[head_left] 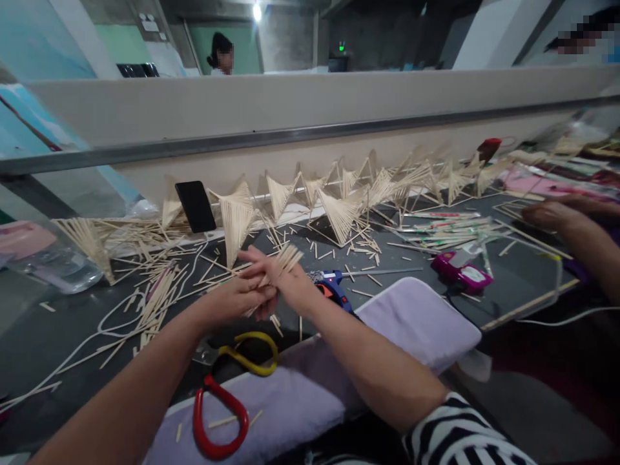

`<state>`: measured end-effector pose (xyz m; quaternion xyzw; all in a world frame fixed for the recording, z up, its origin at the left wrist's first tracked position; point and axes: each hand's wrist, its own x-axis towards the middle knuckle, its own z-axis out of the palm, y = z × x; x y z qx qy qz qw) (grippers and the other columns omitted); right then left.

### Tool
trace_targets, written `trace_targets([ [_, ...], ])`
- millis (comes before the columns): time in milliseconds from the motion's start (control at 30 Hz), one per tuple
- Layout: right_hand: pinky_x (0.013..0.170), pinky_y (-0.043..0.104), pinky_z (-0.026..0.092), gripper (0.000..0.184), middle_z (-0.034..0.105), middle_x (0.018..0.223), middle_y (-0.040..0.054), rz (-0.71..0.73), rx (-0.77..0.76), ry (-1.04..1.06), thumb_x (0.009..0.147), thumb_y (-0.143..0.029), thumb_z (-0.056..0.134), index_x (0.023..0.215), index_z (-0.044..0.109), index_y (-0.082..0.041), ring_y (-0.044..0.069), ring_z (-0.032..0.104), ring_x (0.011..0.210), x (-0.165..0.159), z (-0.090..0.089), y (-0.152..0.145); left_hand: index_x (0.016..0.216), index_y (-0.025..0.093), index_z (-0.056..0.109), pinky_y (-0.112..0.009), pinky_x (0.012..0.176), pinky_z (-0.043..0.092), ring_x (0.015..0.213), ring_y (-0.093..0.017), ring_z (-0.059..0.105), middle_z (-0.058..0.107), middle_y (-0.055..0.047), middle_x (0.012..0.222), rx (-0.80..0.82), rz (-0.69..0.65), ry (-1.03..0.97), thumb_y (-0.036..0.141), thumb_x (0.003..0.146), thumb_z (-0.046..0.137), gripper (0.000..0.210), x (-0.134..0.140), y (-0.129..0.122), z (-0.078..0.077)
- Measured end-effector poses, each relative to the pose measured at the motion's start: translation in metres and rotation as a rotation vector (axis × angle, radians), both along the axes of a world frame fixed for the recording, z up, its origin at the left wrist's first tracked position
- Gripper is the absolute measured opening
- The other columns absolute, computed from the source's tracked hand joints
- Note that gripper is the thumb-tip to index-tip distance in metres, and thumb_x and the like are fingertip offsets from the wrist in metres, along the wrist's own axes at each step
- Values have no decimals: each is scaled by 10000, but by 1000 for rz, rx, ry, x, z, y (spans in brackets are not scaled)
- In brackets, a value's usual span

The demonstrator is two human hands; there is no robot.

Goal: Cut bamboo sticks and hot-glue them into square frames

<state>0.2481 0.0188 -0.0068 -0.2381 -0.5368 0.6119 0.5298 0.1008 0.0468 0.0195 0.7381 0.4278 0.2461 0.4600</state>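
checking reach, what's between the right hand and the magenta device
Between right hand and device, the head view shows a blue tool, thin rod and loose sticks.

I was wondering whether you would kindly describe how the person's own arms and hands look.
The left hand and right hand are bare; no gloves show. A black-and-white striped sleeve covers the right arm near the elbow, leaving the forearm uncovered. The left arm shows no sleeve within the picture.

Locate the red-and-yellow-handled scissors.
In the head view, the scissors lie left of bottom centre, below the left hand, their red handle on the lavender cushion.
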Motion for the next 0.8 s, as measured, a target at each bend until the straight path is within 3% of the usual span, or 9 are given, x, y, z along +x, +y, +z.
trace_targets([
  [100, 695, 279, 488, 379, 639, 850, 27, -260, -42, 379, 842, -534, 416, 777, 580, -198, 136, 602, 801, 36, 9, 16, 915, 183, 638, -294, 685, 469, 736, -188, 583, 637, -20, 781, 96, -356, 266, 279, 771, 533, 203, 17, 18, -9],
  [167, 646, 268, 483, 352, 523, 553, -45, -346, -104, 580, 863, -521, 392, 755, 526, -213, 99, 555, 588, 57, 9, 27, 976, 187, 604, -310, 765, 443, 838, -195, 558, 614, -42, 894, 356, -444, 462, 207, 780, 478, 234, 24, 32, -24],
  [267, 504, 211, 428, 319, 284, 412, -103, -274, -204, 760, 881, -486, 387, 730, 468, -218, 69, 347, 376, 71, 4, 36, 955, 153, 579, -316, 784, 423, 874, -202, 529, 573, -89, 940, 637, -526, 694, 88, 713, 456, 279, 32, 51, -49],
  [367, 445, 192, 380, 305, 234, 403, -106, -189, -228, 817, 889, -460, 387, 725, 458, -213, 68, 264, 349, 68, -1, 37, 815, 143, 572, -288, 680, 416, 742, -184, 523, 566, -77, 811, 719, -615, 900, 43, 668, 444, 220, 39, 64, -61],
  [500, 467, 199, 392, 290, 239, 410, -106, -168, -255, 824, 872, -467, 419, 734, 458, -215, 69, 278, 365, 64, -2, 37, 761, 158, 553, -266, 603, 380, 633, -160, 500, 542, -42, 688, 770, -719, 940, 33, 662, 433, 200, 41, 67, -56],
  [600, 480, 200, 395, 286, 245, 414, -105, -166, -293, 831, 868, -460, 433, 728, 454, -211, 68, 290, 376, 65, -2, 38, 749, 170, 541, -264, 610, 377, 625, -160, 498, 539, -29, 670, 723, -745, 889, 58, 669, 464, 158, 29, 66, -52],
  [700, 488, 201, 397, 287, 252, 416, -103, -180, -319, 813, 865, -459, 437, 722, 453, -211, 67, 302, 383, 66, -2, 38, 752, 184, 542, -272, 654, 384, 684, -175, 511, 562, -34, 736, 619, -695, 827, 104, 709, 467, 118, 2, 70, -50],
  [800, 493, 208, 402, 280, 259, 418, -100, -160, -306, 811, 884, -436, 408, 726, 458, -211, 70, 311, 385, 65, -2, 36, 737, 200, 563, -270, 661, 379, 695, -176, 513, 575, -28, 748, 461, -553, 767, 136, 725, 468, 115, -37, 77, -49],
])
